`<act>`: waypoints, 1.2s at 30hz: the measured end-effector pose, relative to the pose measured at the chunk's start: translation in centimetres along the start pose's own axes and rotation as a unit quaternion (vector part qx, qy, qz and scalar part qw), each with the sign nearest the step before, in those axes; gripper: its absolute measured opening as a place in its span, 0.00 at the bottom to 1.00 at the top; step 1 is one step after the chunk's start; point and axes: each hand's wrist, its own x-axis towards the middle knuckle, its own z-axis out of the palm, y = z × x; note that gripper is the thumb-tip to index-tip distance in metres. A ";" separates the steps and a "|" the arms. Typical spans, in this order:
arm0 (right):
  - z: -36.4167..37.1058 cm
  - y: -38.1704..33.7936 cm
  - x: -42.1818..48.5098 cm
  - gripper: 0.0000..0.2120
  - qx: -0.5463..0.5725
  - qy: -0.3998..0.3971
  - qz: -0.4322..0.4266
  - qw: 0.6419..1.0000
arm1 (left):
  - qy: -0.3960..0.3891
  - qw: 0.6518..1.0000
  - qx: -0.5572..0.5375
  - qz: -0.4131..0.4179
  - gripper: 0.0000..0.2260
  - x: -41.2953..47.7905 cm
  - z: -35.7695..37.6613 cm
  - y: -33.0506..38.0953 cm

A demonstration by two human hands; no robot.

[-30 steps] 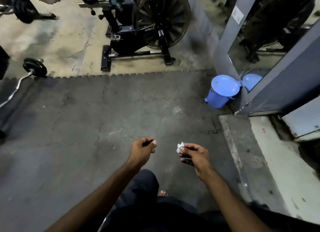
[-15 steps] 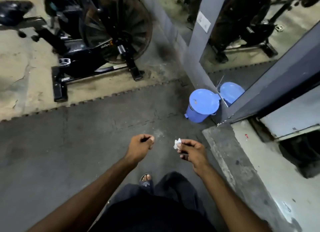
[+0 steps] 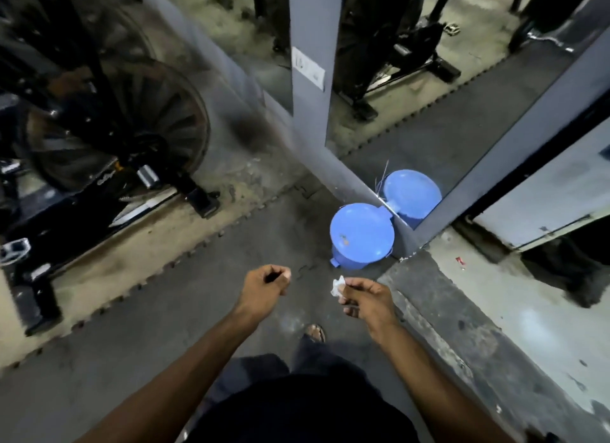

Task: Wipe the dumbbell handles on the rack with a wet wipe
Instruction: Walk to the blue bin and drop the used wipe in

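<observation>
1. Grip: right hand (image 3: 366, 299) pinches a crumpled wet wipe (image 3: 338, 285) at its fingertips; left hand (image 3: 264, 285) curled, nothing seen in it.
2. Ahead: blue lidded bin (image 3: 361, 234), lid down; disposal judged in hand, lid needs opening first.
3. No dumbbell rack in view.

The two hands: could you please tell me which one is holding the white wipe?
The right hand, which pinches the crumpled white wipe at its fingertips; the left hand is curled and shows no wipe.

No legible text anywhere, only blurred lettering on the exercise bike (image 3: 115, 138) frame.
</observation>
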 end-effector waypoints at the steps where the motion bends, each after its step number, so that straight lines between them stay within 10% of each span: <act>1: 0.4 -1.2 1.2 0.04 0.000 0.013 0.000 1.000 | 0.000 1.000 0.005 0.006 0.03 1.8 0.1 1.1; 19: 6.4 -14.0 13.9 0.03 0.154 0.259 -0.043 0.953 | -0.298 0.938 0.164 0.067 0.03 28.3 4.2 15.3; 36: 7.3 -16.3 16.9 0.03 0.209 0.297 -0.047 0.931 | -0.317 0.934 0.149 0.070 0.03 33.4 6.3 18.0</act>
